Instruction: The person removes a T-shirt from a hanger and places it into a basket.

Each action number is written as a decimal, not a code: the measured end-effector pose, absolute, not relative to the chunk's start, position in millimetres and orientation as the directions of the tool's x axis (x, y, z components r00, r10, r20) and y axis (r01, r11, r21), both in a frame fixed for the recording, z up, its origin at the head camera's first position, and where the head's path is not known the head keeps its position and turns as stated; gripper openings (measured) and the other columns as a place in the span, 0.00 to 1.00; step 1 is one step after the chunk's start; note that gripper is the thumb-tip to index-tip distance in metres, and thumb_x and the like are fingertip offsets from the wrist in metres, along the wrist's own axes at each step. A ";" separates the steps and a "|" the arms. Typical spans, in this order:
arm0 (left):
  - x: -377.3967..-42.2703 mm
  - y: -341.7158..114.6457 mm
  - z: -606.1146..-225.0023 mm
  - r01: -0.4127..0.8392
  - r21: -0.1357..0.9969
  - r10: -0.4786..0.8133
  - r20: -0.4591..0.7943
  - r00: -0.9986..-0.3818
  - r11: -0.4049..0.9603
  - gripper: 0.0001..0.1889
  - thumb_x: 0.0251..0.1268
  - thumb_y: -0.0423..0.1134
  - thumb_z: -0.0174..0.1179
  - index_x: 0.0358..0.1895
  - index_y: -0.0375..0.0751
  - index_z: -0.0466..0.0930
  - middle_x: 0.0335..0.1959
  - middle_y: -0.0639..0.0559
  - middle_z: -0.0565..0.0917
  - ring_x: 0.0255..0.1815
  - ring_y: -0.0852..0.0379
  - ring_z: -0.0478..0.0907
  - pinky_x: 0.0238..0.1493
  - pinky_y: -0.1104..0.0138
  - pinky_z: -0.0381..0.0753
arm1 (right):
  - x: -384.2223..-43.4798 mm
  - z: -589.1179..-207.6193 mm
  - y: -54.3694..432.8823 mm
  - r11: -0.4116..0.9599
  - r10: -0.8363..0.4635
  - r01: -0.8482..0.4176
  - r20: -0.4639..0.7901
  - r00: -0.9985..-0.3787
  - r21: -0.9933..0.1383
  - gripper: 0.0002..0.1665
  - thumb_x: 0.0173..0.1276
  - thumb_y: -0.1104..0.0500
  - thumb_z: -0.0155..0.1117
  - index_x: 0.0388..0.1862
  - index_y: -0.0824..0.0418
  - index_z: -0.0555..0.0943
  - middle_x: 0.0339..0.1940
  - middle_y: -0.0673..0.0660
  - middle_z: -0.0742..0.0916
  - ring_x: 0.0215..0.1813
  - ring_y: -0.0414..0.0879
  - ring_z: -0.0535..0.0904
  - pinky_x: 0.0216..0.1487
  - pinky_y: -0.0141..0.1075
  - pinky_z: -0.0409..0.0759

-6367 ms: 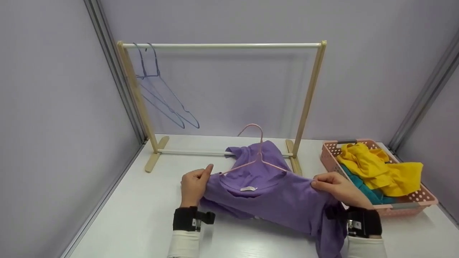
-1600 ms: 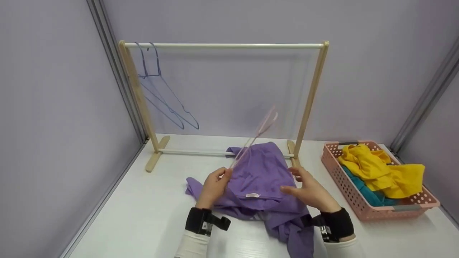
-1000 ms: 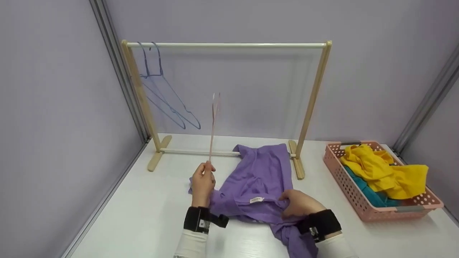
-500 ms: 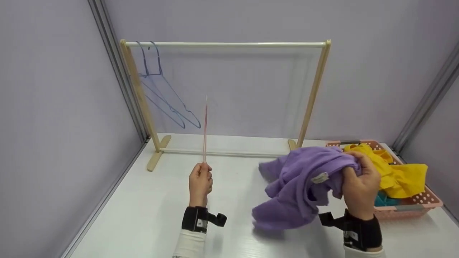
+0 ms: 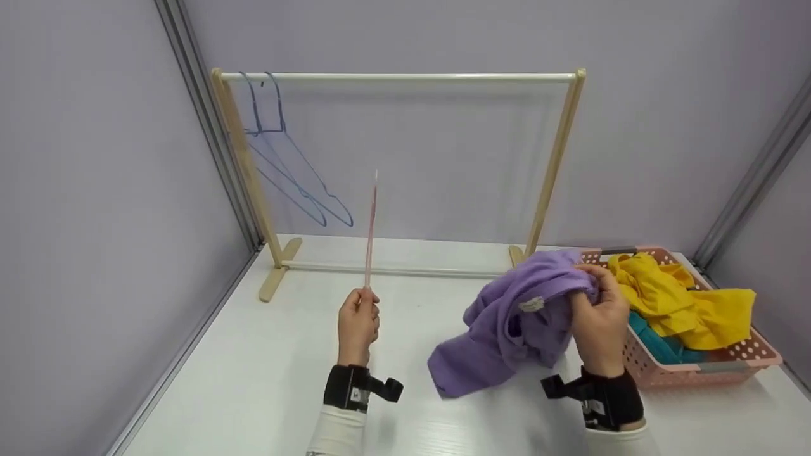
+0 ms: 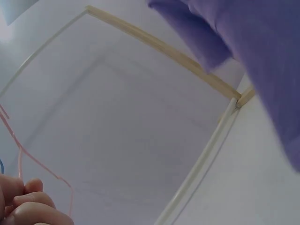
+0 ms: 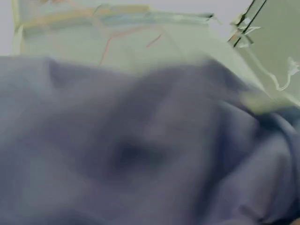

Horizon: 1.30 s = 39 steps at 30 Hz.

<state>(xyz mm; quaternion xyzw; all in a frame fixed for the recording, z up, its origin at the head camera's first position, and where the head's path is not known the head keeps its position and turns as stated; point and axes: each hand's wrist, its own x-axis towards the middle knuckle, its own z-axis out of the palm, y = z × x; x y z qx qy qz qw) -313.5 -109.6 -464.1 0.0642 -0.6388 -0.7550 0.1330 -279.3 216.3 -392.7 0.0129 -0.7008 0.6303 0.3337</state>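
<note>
My left hand grips a pink wire hanger upright, seen nearly edge-on in the head view. Its bent shoulder shows in the left wrist view, where the pink hanger rises out of the curled fingers. On the right, my right hand holds a purple shirt bunched up by its neckline, with the white label facing me. The shirt's lower part hangs down over the white table. In the right wrist view the blurred shirt fills most of the picture and hides the hand.
A wooden rack with a white top bar stands at the back. Two blue wire hangers hang at its left end. To the right sits a pink basket with a yellow garment and a teal garment in it.
The hanger has come out of the shirt and now stands upright in my left hand. My right hand has lifted the shirt off the table, swung it right, then slightly back left.
</note>
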 end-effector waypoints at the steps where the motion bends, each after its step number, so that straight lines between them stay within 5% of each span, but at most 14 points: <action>1: -313.8 -109.7 -464.4 0.119 0.981 -0.283 0.072 -0.956 -0.151 0.17 0.85 0.46 0.47 0.38 0.35 0.72 0.15 0.61 0.62 0.11 0.68 0.53 0.12 0.77 0.52 | -283.0 -396.3 215.9 0.285 0.337 -0.406 0.487 -0.806 -0.868 0.10 0.75 0.67 0.60 0.52 0.65 0.83 0.47 0.57 0.85 0.42 0.37 0.77 0.43 0.22 0.75; 5: -314.1 -109.4 -465.1 0.112 0.980 -0.276 0.064 -0.959 -0.162 0.18 0.85 0.45 0.47 0.38 0.34 0.72 0.15 0.60 0.62 0.11 0.68 0.53 0.12 0.76 0.52 | -301.8 -418.2 212.5 0.513 0.065 -0.347 0.438 -0.896 -0.785 0.13 0.70 0.69 0.64 0.52 0.65 0.84 0.54 0.65 0.85 0.53 0.44 0.78 0.57 0.27 0.73; 8: -314.7 -108.7 -466.2 0.108 0.982 -0.276 0.062 -0.959 -0.155 0.18 0.85 0.45 0.47 0.38 0.33 0.73 0.15 0.60 0.62 0.11 0.68 0.53 0.12 0.76 0.52 | -312.8 -438.7 209.5 0.595 -0.106 -0.304 0.302 -0.947 -0.744 0.18 0.70 0.60 0.69 0.55 0.65 0.80 0.71 0.72 0.73 0.71 0.63 0.67 0.73 0.53 0.69; 11: -314.9 -107.6 -467.6 0.106 0.983 -0.276 0.062 -0.959 -0.150 0.18 0.85 0.45 0.47 0.37 0.35 0.73 0.15 0.61 0.62 0.11 0.68 0.53 0.12 0.76 0.52 | -319.7 -460.7 204.0 0.657 -0.197 -0.250 0.159 -0.968 -0.711 0.44 0.63 0.46 0.77 0.71 0.61 0.69 0.83 0.74 0.48 0.81 0.78 0.40 0.73 0.78 0.49; 15: -314.3 -106.6 -468.0 0.102 0.985 -0.267 0.061 -0.962 -0.143 0.18 0.85 0.45 0.48 0.38 0.33 0.73 0.15 0.61 0.63 0.11 0.68 0.54 0.12 0.76 0.52 | -325.7 -487.4 192.5 0.721 -0.224 -0.212 0.068 -0.972 -0.659 0.74 0.51 0.35 0.82 0.85 0.53 0.48 0.83 0.73 0.32 0.79 0.83 0.26 0.65 0.85 0.40; 19: -314.4 -106.2 -467.5 0.094 0.987 -0.258 0.057 -0.964 -0.134 0.20 0.85 0.46 0.48 0.40 0.30 0.73 0.15 0.60 0.63 0.11 0.68 0.54 0.12 0.76 0.52 | -324.4 -502.4 182.6 0.786 -0.248 -0.181 -0.034 -0.968 -0.591 0.75 0.47 0.31 0.82 0.83 0.62 0.54 0.83 0.75 0.36 0.79 0.84 0.28 0.61 0.88 0.41; 25: -313.8 -107.0 -469.0 0.090 0.988 -0.258 0.056 -0.964 -0.122 0.19 0.84 0.47 0.48 0.36 0.35 0.73 0.14 0.61 0.63 0.11 0.68 0.53 0.12 0.76 0.51 | -321.6 -504.4 176.9 0.843 -0.241 -0.190 -0.038 -0.970 -0.504 0.66 0.44 0.37 0.87 0.71 0.76 0.70 0.81 0.79 0.53 0.78 0.85 0.48 0.65 0.83 0.55; 29: -313.5 -107.5 -471.4 0.074 0.991 -0.267 0.042 -0.963 -0.108 0.18 0.85 0.46 0.48 0.37 0.36 0.74 0.15 0.60 0.63 0.12 0.68 0.54 0.12 0.76 0.52 | -321.3 -503.0 179.5 0.856 -0.259 -0.238 0.017 -0.966 -0.458 0.57 0.42 0.45 0.88 0.66 0.73 0.74 0.72 0.80 0.68 0.72 0.83 0.60 0.63 0.78 0.66; 34: -314.4 -108.1 -472.4 0.077 0.992 -0.278 0.046 -0.959 -0.103 0.18 0.85 0.47 0.47 0.49 0.35 0.80 0.15 0.61 0.62 0.11 0.68 0.52 0.12 0.76 0.52 | -326.9 -506.3 188.1 0.824 -0.301 -0.323 0.124 -0.946 -0.466 0.51 0.42 0.60 0.80 0.70 0.67 0.73 0.63 0.76 0.79 0.64 0.81 0.72 0.63 0.73 0.70; 39: -314.5 -107.0 -470.1 0.088 0.990 -0.271 0.056 -0.961 -0.106 0.20 0.86 0.48 0.44 0.55 0.39 0.81 0.16 0.61 0.63 0.11 0.68 0.52 0.12 0.76 0.52 | -337.2 -510.4 201.4 0.731 -0.336 -0.374 0.176 -0.925 -0.571 0.45 0.44 0.68 0.75 0.67 0.66 0.75 0.59 0.69 0.85 0.60 0.65 0.82 0.64 0.61 0.77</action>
